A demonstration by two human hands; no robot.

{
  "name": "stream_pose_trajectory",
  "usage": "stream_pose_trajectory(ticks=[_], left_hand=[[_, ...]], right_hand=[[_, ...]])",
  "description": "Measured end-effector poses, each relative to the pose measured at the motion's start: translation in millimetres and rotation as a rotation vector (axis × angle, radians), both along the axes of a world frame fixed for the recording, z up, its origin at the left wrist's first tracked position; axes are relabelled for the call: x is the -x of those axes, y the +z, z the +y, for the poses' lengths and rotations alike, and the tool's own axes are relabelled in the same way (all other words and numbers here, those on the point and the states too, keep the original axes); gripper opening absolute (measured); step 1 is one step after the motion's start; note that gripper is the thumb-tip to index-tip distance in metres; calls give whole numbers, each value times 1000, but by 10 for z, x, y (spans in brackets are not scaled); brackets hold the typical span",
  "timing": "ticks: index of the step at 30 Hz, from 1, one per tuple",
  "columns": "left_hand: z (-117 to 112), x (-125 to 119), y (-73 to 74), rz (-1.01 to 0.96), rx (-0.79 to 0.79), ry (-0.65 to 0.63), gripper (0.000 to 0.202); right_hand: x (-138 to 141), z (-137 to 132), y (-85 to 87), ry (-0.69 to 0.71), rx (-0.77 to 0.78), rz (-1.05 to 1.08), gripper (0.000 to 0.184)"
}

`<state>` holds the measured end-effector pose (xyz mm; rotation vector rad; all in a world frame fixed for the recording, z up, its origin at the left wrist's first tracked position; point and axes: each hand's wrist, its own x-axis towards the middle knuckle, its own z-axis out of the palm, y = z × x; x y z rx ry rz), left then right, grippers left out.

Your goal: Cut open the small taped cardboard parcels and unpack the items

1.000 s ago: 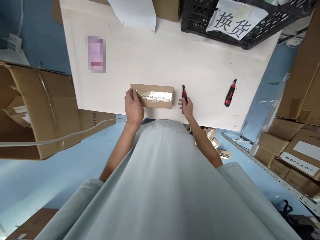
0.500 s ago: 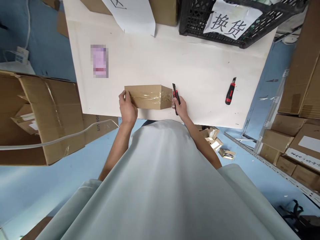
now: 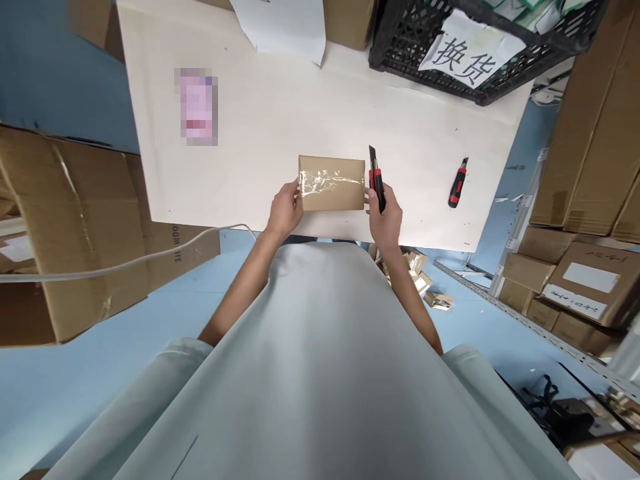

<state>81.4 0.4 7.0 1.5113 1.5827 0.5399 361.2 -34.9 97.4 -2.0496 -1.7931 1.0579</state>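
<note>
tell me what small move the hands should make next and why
Probably bring the red-and-black cutter over the clear tape on the carton. The taped face is turned up, the left hand is at the carton's left end, and the right hand already holds the cutter, beside the right end.

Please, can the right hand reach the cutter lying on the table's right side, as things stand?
Probably yes: I see no object between the right hand and the lying cutter. But this hand holds a second cutter, so grasping may require putting that down.
</note>
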Motion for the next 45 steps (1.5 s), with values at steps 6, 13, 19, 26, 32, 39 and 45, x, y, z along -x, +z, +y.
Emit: stream_pose_trajectory(ticks=[6,13,19,26,32,39,45], left_hand=[[14,7,14,-104,71,-13,51],[587,206,670,-298,-45,-13,47],[1011,157,826,-301,13,-246,29],[1093,187,806,-282,60,-308,26],[1113,180,835,-277,78,-332,26],[1090,170,818,-283,61,-323,29],[1035,142,828,-278,66,-288,28]], right_hand=[[154,23,359,-111,-120,-161,62],[500,-153,652,-272,-182,-41,58],[973,-327,786,-287,85,177,59],[1288,-313,772,-317,202,217,60],[1346,-299,760,-326,180,210,57],[1390,-292,778,-314,182,179,57],[1368,-247,813,-251,190,104,58]])
